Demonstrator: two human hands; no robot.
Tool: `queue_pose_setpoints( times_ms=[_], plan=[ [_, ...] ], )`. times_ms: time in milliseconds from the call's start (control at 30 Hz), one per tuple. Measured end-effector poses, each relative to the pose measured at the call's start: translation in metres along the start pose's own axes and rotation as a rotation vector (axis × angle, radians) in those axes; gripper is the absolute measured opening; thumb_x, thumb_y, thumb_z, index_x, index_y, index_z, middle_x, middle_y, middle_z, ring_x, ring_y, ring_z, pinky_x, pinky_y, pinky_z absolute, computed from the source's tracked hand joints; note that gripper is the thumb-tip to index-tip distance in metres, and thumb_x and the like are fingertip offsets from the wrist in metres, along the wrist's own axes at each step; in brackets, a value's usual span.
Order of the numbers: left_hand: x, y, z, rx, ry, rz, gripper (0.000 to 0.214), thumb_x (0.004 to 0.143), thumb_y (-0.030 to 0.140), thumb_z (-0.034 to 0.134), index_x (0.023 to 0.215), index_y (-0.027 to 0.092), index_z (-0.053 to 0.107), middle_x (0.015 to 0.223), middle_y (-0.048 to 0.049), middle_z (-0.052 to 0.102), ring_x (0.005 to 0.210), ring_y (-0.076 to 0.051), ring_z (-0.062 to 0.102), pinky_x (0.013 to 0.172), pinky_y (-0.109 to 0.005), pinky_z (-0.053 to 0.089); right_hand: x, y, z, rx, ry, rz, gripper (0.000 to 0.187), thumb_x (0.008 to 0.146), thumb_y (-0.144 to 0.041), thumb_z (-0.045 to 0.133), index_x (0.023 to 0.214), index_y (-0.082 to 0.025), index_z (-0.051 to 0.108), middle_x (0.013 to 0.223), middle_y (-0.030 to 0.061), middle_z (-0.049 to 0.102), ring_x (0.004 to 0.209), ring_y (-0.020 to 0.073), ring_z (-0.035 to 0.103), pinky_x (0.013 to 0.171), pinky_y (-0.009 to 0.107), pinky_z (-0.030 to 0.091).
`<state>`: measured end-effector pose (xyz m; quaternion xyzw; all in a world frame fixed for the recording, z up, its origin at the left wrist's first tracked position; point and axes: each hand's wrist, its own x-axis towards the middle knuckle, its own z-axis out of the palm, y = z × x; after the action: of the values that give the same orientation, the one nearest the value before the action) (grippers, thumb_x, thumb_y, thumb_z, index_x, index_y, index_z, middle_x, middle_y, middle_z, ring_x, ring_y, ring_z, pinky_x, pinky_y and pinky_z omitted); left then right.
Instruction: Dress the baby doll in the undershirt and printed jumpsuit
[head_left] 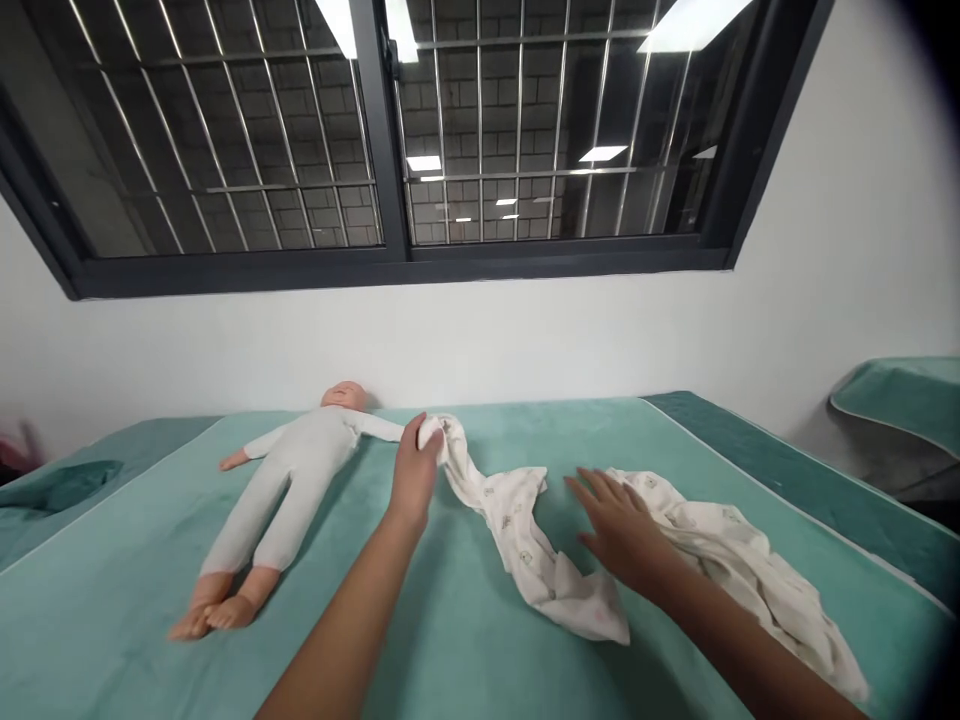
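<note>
A baby doll (289,478) in a pale grey suit lies on its back on the teal bed (450,640), head towards the wall. Just right of the doll's arm, my left hand (414,470) is closed on one end of a white printed cloth (525,545), which trails down to the right in a crumpled strip. My right hand (619,525) is open with fingers stretched out, palm down, resting at the edge of a second bunched part of white cloth (742,565). I cannot tell whether the two cloth parts are one piece.
The white wall (525,340) rises right behind the bed under a barred dark window (390,130). Another teal-covered surface (900,395) stands at the far right. A dark green cloth (64,487) lies at the left edge.
</note>
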<state>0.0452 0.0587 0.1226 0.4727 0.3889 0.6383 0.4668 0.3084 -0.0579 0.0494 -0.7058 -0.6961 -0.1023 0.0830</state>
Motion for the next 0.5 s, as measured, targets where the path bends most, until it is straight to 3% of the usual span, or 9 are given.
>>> queue_pose_setpoints(
  times_ms=[100,233,300,367,500],
  plan=[
    [-0.021,-0.03,-0.016,-0.019,0.009,-0.09,0.046,0.062,0.007,0.079,0.104,0.024,0.069,0.123,-0.0087,0.065,0.134,-0.028,0.047,0.114,-0.035,0.031,0.002,0.019,0.008,-0.149,0.027,0.183,0.06,0.083,-0.015,0.055,0.141,-0.024,0.046,0.152,0.0137,0.043,0.141,0.0376,0.035,0.107,0.063,0.031],
    [-0.06,-0.066,-0.02,-0.01,-0.228,-0.139,0.057,0.048,0.005,0.086,0.1,0.024,0.07,0.135,-0.0109,0.059,0.143,-0.033,0.035,0.119,-0.039,0.022,-0.023,0.067,0.016,-0.221,-0.01,0.354,0.042,0.088,-0.029,0.052,0.128,-0.019,0.054,0.135,0.0198,0.056,0.127,0.0447,0.048,0.091,0.066,0.04],
    [-0.072,-0.078,-0.013,0.112,-0.299,-0.081,0.059,0.042,0.009,0.089,0.096,0.025,0.069,0.141,-0.0109,0.054,0.145,-0.037,0.027,0.12,-0.043,0.018,-0.034,0.091,0.015,-0.117,-0.094,0.39,0.035,0.091,-0.033,0.044,0.118,-0.017,0.059,0.119,0.0211,0.063,0.105,0.0402,0.062,0.077,0.054,0.048],
    [-0.075,-0.083,0.0,0.25,-0.312,-0.015,0.049,0.044,0.01,0.086,0.087,0.025,0.068,0.135,-0.0109,0.056,0.143,-0.038,0.027,0.118,-0.045,0.02,-0.039,0.111,0.008,0.043,-0.157,0.42,0.034,0.092,-0.032,0.038,0.111,-0.016,0.061,0.108,0.0201,0.067,0.085,0.0332,0.067,0.066,0.043,0.048],
    [-0.066,-0.079,0.041,0.396,-0.341,-0.001,0.021,0.06,0.008,0.07,0.066,0.024,0.057,0.089,-0.0068,0.061,0.113,-0.031,0.051,0.106,-0.041,0.033,-0.028,0.121,-0.041,0.489,-0.085,0.504,0.029,0.088,-0.032,0.045,0.102,-0.015,0.063,0.097,0.0144,0.071,0.089,0.028,0.067,0.072,0.034,0.049]
  ],
)
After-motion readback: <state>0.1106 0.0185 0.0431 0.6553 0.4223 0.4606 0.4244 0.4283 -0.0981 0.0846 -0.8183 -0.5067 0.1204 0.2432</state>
